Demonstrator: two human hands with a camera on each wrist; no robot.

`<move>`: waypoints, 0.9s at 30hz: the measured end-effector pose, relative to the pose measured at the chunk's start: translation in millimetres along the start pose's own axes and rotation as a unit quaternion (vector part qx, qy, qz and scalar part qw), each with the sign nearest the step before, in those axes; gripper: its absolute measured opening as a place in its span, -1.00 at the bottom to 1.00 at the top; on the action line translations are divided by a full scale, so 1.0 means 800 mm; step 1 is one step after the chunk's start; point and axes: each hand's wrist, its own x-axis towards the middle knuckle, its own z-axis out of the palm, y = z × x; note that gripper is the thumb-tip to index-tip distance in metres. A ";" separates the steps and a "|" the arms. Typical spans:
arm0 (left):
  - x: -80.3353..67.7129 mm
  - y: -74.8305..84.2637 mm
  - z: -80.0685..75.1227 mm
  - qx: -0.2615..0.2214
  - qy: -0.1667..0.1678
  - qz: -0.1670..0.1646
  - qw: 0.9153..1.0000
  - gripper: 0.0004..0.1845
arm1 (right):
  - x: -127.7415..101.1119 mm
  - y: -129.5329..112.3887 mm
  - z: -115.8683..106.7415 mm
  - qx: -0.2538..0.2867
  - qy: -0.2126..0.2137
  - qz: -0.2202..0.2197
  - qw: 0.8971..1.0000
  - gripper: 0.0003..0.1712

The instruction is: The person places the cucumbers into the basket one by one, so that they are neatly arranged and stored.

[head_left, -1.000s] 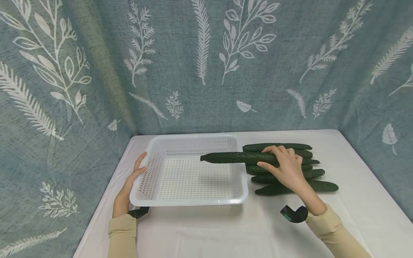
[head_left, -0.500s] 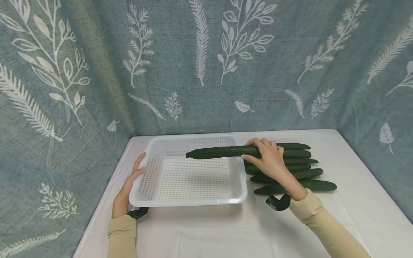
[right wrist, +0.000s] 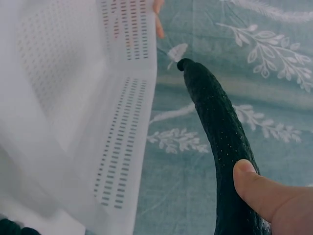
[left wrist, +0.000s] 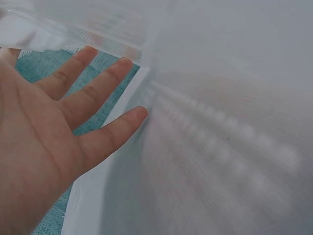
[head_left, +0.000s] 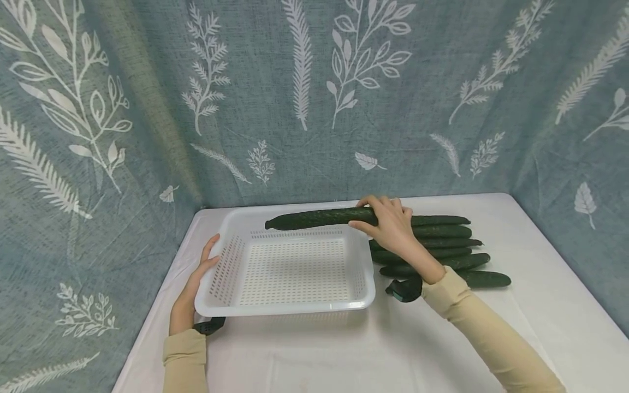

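At the left, the white perforated basket [head_left: 285, 270] is steadied on the surface by the left hand [head_left: 194, 286], laid flat with straight fingers against its side wall. The long cucumber [head_left: 319, 217], judged stiff, fairly light and slightly slick, is gripped near its right end by the curled fingers of the right hand [head_left: 388, 226], though a grip nearer the middle would balance it better. Compared with a second ago, it has been carried up and leftward from the cucumber pile [head_left: 442, 248] and is now held over the basket's far rim.
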 end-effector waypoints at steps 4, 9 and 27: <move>0.001 0.002 0.001 0.001 0.002 0.001 1.000 -0.43 | 0.009 -0.005 0.007 0.000 0.000 0.001 1.000 -0.43; 0.002 0.001 -0.001 0.011 0.005 -0.002 1.000 -0.43 | 0.018 -0.013 0.016 -0.009 -0.006 0.004 1.000 -0.43; 0.012 -0.045 -0.044 -0.040 -0.053 0.081 0.994 -0.25 | 0.046 -0.039 0.052 -0.025 -0.011 0.010 1.000 -0.42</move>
